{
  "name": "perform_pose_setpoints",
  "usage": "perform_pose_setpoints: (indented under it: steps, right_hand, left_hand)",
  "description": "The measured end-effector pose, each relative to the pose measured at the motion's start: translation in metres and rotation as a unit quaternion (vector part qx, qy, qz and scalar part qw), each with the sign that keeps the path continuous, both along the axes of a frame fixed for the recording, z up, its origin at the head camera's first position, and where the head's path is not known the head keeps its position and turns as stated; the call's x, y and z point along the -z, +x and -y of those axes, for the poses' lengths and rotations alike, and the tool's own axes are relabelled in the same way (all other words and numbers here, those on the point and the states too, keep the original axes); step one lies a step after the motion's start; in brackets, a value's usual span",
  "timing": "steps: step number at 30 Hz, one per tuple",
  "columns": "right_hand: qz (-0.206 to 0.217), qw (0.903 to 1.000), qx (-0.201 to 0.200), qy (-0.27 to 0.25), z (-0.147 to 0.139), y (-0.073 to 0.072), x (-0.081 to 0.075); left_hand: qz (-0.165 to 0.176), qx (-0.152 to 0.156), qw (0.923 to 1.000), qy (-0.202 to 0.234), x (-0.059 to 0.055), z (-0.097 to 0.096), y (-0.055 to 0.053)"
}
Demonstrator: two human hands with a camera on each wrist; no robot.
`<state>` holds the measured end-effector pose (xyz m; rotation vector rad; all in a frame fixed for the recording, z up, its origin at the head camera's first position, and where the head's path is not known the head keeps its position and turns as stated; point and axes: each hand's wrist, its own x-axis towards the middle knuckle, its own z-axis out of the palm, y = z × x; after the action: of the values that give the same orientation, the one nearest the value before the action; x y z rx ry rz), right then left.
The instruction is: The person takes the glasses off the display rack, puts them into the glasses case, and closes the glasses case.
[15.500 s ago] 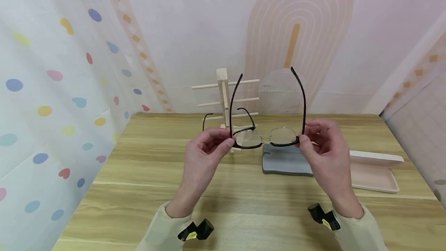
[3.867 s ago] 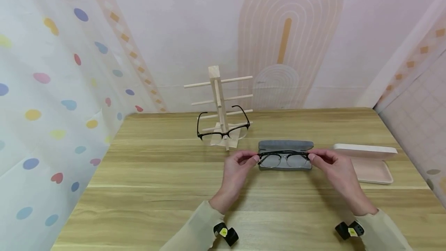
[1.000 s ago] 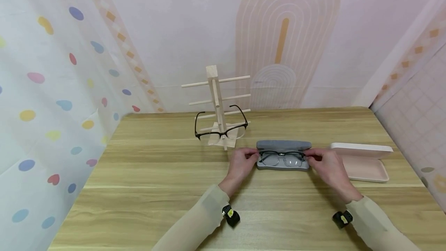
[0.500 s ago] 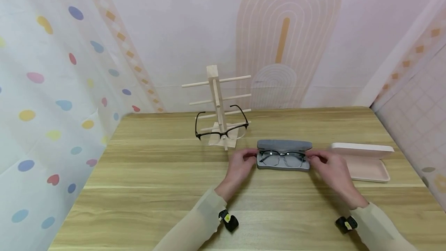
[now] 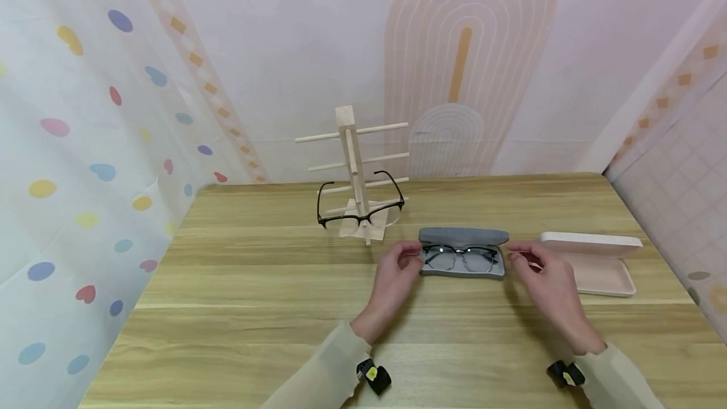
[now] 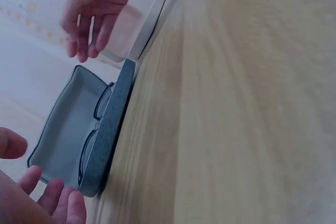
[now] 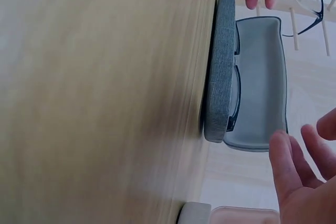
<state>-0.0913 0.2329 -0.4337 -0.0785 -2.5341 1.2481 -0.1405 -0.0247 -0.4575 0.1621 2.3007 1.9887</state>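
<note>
Black-framed eyeglasses (image 5: pixel 461 250) lie folded inside the opened grey glasses case (image 5: pixel 463 234), lenses towards me. At the case's left end my left hand (image 5: pixel 392 286) has its fingers loosely bent, with nothing between them. The left wrist view puts its fingertips (image 6: pixel 76 208) by the case's end; whether they touch it I cannot tell. Just off the right end, my right hand (image 5: pixel 549 289) holds nothing, its fingers (image 7: pixel 283 161) spread and relaxed in the right wrist view. The side wall of the case hides part of the glasses there.
A wooden display stand (image 5: pixel 346 120) with several pegs stands behind, left of the case. A second pair of black-framed glasses (image 5: pixel 363 218) hangs on it. Right of the grey case, partly behind my right hand, is an opened pink-and-white case (image 5: pixel 602 273). Patterned curtains back the wooden table (image 5: pixel 244 308).
The glasses, earlier held up unfolded in both hands, then folded and lowered, now lie in the grey case. Both hands have let go; the right has drawn slightly away to the right.
</note>
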Motion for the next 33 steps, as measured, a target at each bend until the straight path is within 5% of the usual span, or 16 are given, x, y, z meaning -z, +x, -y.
perform_pose_setpoints:
  steps: [11,17,28,33]
  right_hand:
    - [-0.075,0.9964,0.01,-0.039,0.005,0.0,0.001]
    - [-0.08,0.9958,-0.007,-0.045,0.006,-0.001,0.0]
    - [0.046,0.9967,-0.05,-0.044,0.004,-0.011,-0.001]
    - [0.064,0.9949,-0.068,-0.039,0.002,-0.017,0.001]
  left_hand:
    - [-0.069,0.005,0.9976,0.0,-0.003,-0.004,0.01]
    - [-0.114,0.02,0.9917,-0.056,-0.005,-0.006,0.008]
    - [-0.128,0.05,0.9819,-0.13,-0.003,-0.01,-0.011]
    - [-0.116,0.061,0.98,-0.15,-0.004,-0.01,-0.02]
